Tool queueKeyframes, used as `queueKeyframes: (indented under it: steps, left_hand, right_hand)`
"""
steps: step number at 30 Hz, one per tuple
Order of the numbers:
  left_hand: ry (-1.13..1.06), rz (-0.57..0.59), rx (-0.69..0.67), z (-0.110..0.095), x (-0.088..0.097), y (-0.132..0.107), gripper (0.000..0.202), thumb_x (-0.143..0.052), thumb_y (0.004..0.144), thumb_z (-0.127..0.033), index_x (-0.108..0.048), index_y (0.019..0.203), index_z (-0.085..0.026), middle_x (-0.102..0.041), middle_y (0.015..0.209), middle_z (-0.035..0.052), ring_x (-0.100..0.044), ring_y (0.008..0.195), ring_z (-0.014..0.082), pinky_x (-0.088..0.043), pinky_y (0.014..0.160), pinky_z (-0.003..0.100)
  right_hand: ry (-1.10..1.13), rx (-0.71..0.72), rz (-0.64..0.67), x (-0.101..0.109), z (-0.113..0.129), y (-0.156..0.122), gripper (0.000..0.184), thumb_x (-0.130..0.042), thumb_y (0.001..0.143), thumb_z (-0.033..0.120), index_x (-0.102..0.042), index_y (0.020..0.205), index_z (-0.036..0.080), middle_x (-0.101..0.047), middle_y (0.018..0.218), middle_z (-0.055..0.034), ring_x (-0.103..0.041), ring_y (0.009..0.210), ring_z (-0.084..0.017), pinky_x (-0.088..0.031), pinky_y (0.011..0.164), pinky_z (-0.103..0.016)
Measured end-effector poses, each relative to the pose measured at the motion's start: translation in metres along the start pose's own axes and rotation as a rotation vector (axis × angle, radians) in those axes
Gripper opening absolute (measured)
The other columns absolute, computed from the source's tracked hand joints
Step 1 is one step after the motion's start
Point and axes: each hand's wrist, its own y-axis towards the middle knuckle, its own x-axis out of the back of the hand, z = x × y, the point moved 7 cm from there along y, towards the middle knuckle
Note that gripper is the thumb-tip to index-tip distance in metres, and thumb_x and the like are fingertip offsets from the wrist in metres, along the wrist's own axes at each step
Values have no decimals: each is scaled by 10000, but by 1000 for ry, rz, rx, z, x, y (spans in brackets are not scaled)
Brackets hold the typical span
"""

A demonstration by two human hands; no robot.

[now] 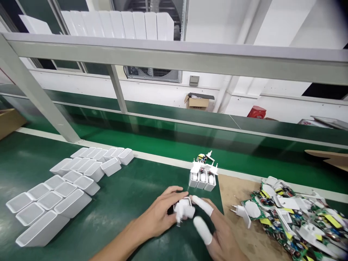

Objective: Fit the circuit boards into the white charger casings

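My left hand (163, 212) is curled around a small white charger case (174, 207) just above the green table, fingers behind it and thumb in front. At the mouth of the case is a white plug piece (185, 209), slightly blurred, with prongs pointing down toward me. My right hand (213, 226) wears white covers on thumb and index finger. These two fingers stand apart beside the plug piece, the index tip close to the case's rim; whether it touches is unclear. Just beyond my hands, three white cases (202, 183) stand together with plug pieces and circuit parts on top.
Rows of white cases (65, 190) stand on the left of the green table (122, 203). Circuit boards with plugs (296, 217) are heaped at right on brown cardboard (231, 192). A metal frame (174, 59) crosses above, with more white cases (119, 24) on it.
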Motion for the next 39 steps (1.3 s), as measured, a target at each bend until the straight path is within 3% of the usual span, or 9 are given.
queueKeyframes:
  steps: [5, 10, 14, 17, 20, 24, 27, 30, 39]
  left_hand:
    - [-235, 29, 255, 11, 5, -3, 631, -762, 940, -354, -545, 1528, -279, -656, 1484, 120, -659, 1312, 307, -504, 1150, 518]
    - [-345, 81, 215, 7, 1, -11, 693, -573, 1057, -512, -306, 1663, -311, -380, 1701, 140, -367, 1573, 304, -303, 1264, 604]
    - [-332, 25, 147, 11, 6, -13, 1054, -687, 935, -652, -51, 1703, -309, -232, 1751, 182, -234, 1619, 342, -259, 1267, 640]
    - [-330, -37, 118, 11, 13, -14, 1180, -671, 857, -771, 5, 1704, -304, -190, 1759, 196, -241, 1610, 386, -230, 1269, 663]
    - [-290, -68, 107, 6, 15, -13, 1111, -629, 882, -784, -62, 1706, -300, -264, 1741, 185, -337, 1567, 392, -297, 1254, 638]
    - [-144, -138, 156, 2, 15, -12, 712, -545, 1053, -556, -273, 1661, -304, -536, 1585, 142, -590, 1356, 307, -457, 1168, 531]
    - [-101, -187, 216, 3, 15, -10, 506, -432, 1114, -435, -392, 1594, -277, -704, 1374, 99, -707, 1144, 238, -548, 1063, 437]
    - [-123, -216, 236, 4, 16, -8, 485, -421, 1119, -427, -405, 1574, -260, -753, 1290, 76, -735, 1084, 224, -582, 1005, 400]
    - [-137, -182, 250, 7, 16, -7, 514, -421, 1120, -441, -345, 1595, -260, -751, 1311, 88, -726, 1132, 230, -559, 1049, 426]
  right_hand:
    - [-38, 28, 58, -12, -9, 0, 426, -568, 1022, 181, -608, 1437, 268, -646, 1462, -117, -650, 1332, -267, -576, 1097, -415]
    - [-62, 216, 90, -34, 5, 4, 435, -546, 990, 88, -628, 1401, 208, -688, 1322, -164, -715, 1212, -248, -635, 981, -339]
    - [-43, 274, 42, -29, 13, 9, 462, -504, 985, 43, -607, 1405, 208, -682, 1291, -153, -734, 1149, -228, -648, 928, -300]
    - [-3, 226, -38, -13, 17, 14, 475, -533, 981, 22, -603, 1394, 245, -670, 1292, -124, -719, 1168, -218, -637, 950, -302]
    - [4, 176, -36, -7, 16, 17, 443, -551, 980, 33, -628, 1353, 260, -680, 1251, -108, -735, 1098, -206, -642, 910, -295]
    - [-19, 123, 111, -23, 8, 15, 361, -509, 998, 81, -671, 1268, 257, -692, 1164, -95, -749, 954, -197, -656, 808, -299]
    - [-51, 85, 48, -25, -1, 11, 353, -529, 1009, 101, -611, 1323, 239, -697, 1149, -96, -749, 957, -202, -656, 825, -310]
    - [-61, 106, 23, -25, -3, 7, 375, -533, 1015, 97, -557, 1366, 223, -698, 1174, -109, -743, 1010, -206, -650, 871, -315]
    - [-173, 121, 167, -31, 2, 11, 453, -462, 991, 74, -541, 1414, 215, -671, 1153, -122, -721, 979, -237, -660, 836, -370]
